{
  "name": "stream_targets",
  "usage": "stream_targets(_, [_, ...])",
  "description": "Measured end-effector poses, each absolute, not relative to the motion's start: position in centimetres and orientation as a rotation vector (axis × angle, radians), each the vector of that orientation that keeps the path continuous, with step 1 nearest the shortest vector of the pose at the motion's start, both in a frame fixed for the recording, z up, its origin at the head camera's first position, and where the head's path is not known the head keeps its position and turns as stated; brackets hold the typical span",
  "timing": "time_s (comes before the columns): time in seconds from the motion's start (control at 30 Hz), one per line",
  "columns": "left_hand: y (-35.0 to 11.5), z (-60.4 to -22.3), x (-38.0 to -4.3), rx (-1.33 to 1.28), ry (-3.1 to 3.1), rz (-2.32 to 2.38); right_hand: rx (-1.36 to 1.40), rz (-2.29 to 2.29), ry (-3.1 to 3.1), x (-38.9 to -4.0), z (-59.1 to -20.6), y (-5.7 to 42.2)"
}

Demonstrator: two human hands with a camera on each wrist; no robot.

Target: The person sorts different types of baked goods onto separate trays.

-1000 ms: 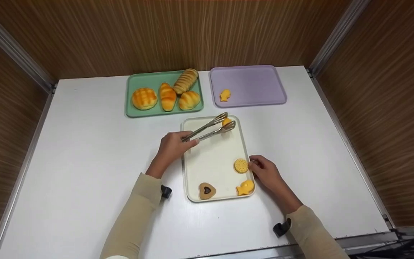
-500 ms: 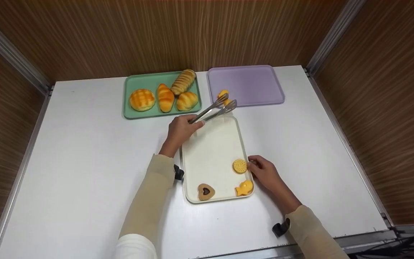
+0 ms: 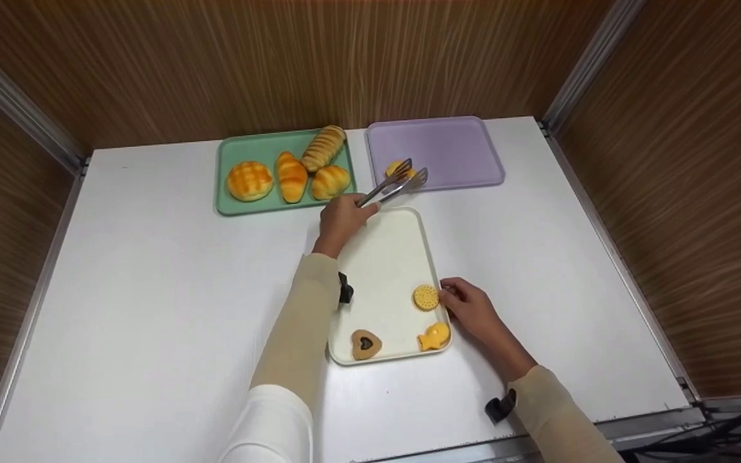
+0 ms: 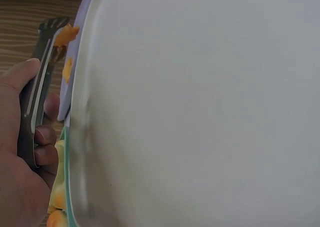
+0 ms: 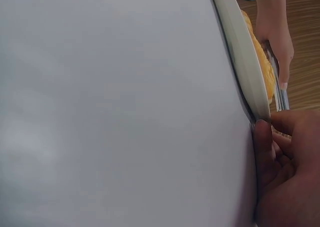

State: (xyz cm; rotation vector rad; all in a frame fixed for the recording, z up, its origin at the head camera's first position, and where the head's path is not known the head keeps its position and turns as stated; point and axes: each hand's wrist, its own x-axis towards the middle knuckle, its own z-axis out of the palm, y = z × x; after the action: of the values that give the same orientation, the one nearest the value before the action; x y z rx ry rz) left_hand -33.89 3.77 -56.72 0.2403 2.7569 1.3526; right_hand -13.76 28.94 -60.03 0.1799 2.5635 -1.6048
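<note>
As tongs (image 4: pixel 37 92) are gripped by left hand (image 3: pixel 343 220) | cookie (image 4: pixel 66 36) tong-held above purple tray (image 3: pixel 444 148) | white tray (image 3: pixel 386 270) is pinched by right hand (image 3: pixel 473 307), presumably for steadiness

In the green tray (image 3: pixel 261 145) lie four breads (image 3: pixel 249 181), the striped one (image 3: pixel 323 148) farthest back; behind this tray stands a wood-patterned wall (image 3: pixel 267 71)

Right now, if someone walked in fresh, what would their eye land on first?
Probably the metal tongs in the left hand, with a small orange piece at their tips, over the purple tray's near left corner. Next, likely the four golden breads on the green tray at the back left, then the dark-centred heart cookie at the cream tray's near left corner.
</note>
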Motion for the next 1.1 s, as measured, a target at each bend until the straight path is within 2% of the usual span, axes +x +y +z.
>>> stream_targets(0.63, [4.2,-57.0,-34.7,0.243,2.758,1.389,0.189,-1.608,2.539,-13.8,-60.1,28.3])
stream_targets(0.83, [3.9,-56.4,-33.7,0.231,2.696,1.403,0.158,-1.595,2.549,-13.7,-60.1,28.6])
stream_targets(1.1, [2.8,-55.2,-30.6,0.393,2.695,1.348,0.171,-1.61,2.554,-13.6,-59.8,28.9])
